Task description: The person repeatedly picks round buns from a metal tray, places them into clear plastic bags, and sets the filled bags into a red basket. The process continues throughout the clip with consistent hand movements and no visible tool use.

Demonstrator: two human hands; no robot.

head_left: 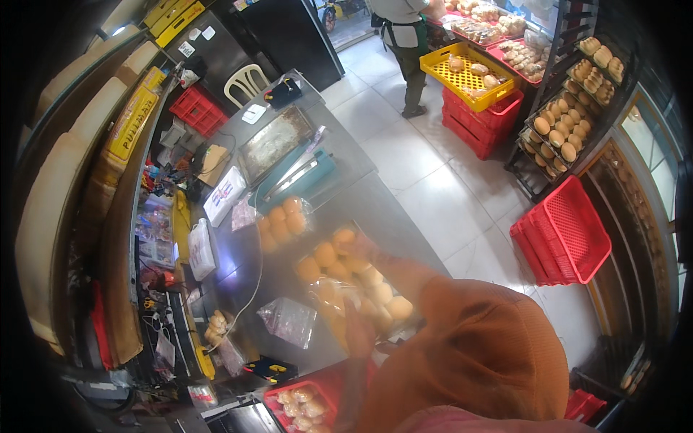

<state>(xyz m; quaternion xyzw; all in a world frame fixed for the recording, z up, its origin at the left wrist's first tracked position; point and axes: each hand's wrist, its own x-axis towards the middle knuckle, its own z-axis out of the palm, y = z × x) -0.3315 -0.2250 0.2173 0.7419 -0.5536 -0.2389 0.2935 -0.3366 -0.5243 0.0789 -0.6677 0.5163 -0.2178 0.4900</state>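
Round golden buns [325,254] fill a tray on the steel table, paler ones [380,293] at its near right side. My right hand [363,249] reaches across the tray's far right part, its fingers against the buns; haze blurs their grip. Nearer, my left hand [359,330] is closed on a clear plastic bag [332,294], which lies over some buns and seems to have buns inside. A bagged pack of buns [284,222] sits just beyond the tray. To the left lies a stack of clear plastic bags [289,322].
An orange cap [484,346] blocks the lower right. Beyond the tray are a teal box [299,180] and a metal baking sheet [276,146]. Red crates [563,231] stand right of the table; a bread rack [556,130] is behind. A person [408,58] stands far off.
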